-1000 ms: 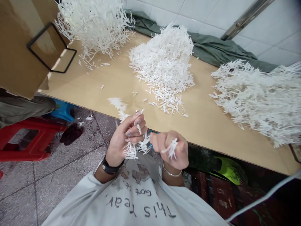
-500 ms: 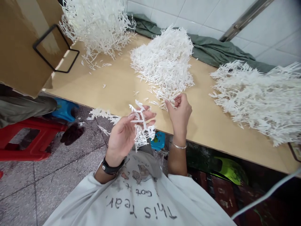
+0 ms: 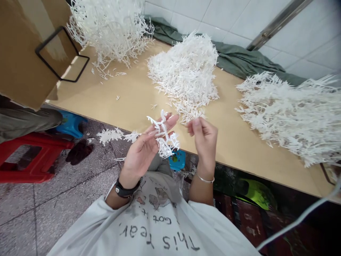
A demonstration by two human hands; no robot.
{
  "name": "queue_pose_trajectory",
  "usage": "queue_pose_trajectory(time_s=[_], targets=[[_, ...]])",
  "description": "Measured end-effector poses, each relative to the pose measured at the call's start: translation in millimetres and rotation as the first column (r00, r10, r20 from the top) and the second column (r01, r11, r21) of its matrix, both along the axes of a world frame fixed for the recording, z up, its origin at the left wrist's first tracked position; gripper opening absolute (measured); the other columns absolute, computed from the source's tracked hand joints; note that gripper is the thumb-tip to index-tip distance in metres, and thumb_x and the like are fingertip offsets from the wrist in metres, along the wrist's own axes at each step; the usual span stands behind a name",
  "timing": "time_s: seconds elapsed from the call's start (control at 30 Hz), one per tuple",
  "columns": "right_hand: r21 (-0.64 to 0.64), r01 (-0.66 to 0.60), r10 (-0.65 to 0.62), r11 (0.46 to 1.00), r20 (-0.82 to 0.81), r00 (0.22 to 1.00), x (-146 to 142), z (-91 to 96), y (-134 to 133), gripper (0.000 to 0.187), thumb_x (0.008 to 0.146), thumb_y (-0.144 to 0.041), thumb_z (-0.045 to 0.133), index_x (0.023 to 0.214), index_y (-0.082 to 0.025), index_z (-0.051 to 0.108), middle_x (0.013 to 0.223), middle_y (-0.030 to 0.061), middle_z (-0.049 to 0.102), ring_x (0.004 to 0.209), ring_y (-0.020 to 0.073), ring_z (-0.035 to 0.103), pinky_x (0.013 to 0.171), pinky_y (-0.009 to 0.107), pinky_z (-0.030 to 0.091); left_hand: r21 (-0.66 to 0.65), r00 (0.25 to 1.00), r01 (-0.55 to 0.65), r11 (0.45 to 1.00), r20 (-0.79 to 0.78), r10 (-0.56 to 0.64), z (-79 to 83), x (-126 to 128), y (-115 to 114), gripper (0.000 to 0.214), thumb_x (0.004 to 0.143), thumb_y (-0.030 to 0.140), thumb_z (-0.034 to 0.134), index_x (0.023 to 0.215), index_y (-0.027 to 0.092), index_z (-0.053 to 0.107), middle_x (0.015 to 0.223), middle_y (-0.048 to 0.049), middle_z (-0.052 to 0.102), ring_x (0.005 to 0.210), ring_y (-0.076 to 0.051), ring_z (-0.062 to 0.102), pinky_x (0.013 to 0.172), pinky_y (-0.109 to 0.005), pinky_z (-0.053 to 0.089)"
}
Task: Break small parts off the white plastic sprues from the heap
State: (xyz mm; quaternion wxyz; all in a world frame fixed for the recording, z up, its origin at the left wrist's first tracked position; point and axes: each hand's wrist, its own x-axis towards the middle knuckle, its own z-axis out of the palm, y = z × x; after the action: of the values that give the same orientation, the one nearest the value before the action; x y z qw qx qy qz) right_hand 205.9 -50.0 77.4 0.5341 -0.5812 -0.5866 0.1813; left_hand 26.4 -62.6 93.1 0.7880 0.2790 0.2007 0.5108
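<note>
My left hand (image 3: 141, 149) is closed, palm up, with its thumb and fingers on a white branched plastic piece (image 3: 164, 133). Small forked tips stick out of that piece at both ends. My right hand (image 3: 204, 138) has thumb and fingertips pinched together at the table's front part, just right of the left hand's piece. Whatever lies in that pinch is too small or hidden to make out. Right beyond its fingertips is the near end of a heap of small white twig-like pieces (image 3: 186, 67).
A tangled heap of white branched pieces (image 3: 112, 28) stands at the back left; longer ones (image 3: 290, 117) lie at the right of the table (image 3: 128, 106). A black wire frame (image 3: 77, 80) stands by a cardboard box (image 3: 26, 53). Red (image 3: 26, 174) and blue (image 3: 70, 124) stools are left.
My right hand has drawn back slightly from the middle heap, toward me. My left hand has turned a little, and the branched piece in it has shifted slightly right and up.
</note>
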Motion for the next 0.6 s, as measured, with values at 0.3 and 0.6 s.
queue_pose_trajectory(time_s=[0.3,0.6], targets=[[0.011,-0.416,0.416,0.909,-0.001,0.909,-32,1.9,-21,0.031,0.096,-0.031,0.047,0.068,-0.018,0.052,0.06,-0.003,0.048,0.055,0.0085,0.042,0.054,0.023,0.032,0.112,0.987,-0.081,0.99,-0.131,0.096,-11.1,2,-6,0.032,0.086,0.033,0.059,0.117,0.025,0.065,0.12,-0.0066,0.068,0.125,-0.026,0.055,0.095,-0.035,0.05],[0.086,-0.28,0.281,0.956,0.001,0.96,-36,-0.6,-21,0.045,0.096,-0.038,0.046,0.057,-0.018,0.035,0.053,-0.0046,0.027,0.048,0.007,0.026,0.047,0.025,0.021,0.123,0.949,-0.05,0.991,-0.303,0.086,-26.8,9,-6,0.027,0.07,0.034,0.079,0.089,0.02,0.066,0.068,0.0035,0.06,0.052,-0.008,0.049,0.048,-0.018,0.041]])
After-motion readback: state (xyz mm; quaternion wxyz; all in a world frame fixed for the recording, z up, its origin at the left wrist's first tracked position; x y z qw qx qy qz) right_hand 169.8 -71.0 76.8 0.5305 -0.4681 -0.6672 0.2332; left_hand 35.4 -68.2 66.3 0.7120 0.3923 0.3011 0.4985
